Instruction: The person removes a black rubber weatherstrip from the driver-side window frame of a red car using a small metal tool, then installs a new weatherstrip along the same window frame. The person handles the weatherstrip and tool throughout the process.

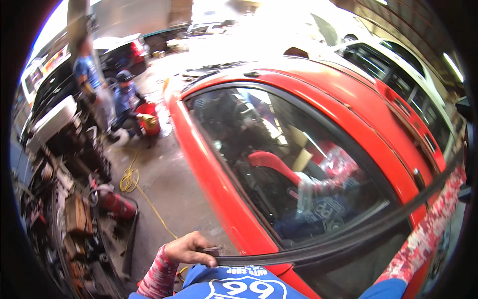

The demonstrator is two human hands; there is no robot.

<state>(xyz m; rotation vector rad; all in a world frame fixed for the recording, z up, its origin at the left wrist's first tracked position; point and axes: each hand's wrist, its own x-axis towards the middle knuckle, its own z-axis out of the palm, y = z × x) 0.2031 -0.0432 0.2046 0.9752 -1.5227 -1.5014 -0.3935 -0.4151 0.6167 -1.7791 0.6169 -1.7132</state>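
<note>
A long black trim strip [348, 234], rubber-like in look, runs in a curve from in front of my chest to the far right, across the side of a red car [318, 89]. Its near end is pinched in my left hand [191, 248], fingers on top and thumb along it. A small thin flat piece [213, 248] sticks out at those fingers; its kind is unclear. My right arm [428, 229], in a red and white patterned sleeve, stretches toward the strip's other end. The right hand's fingers are lost in the dark right rim. Behind the strip is the car's window glass [294, 164], full of reflections.
Car parts and boxes [77, 214] crowd the left side, near a red cylinder [117, 202]. A yellow cord [130, 179] lies on the floor. Two people [89, 74] are by a red bucket [148, 119]. A white car [398, 74] stands beyond the red one.
</note>
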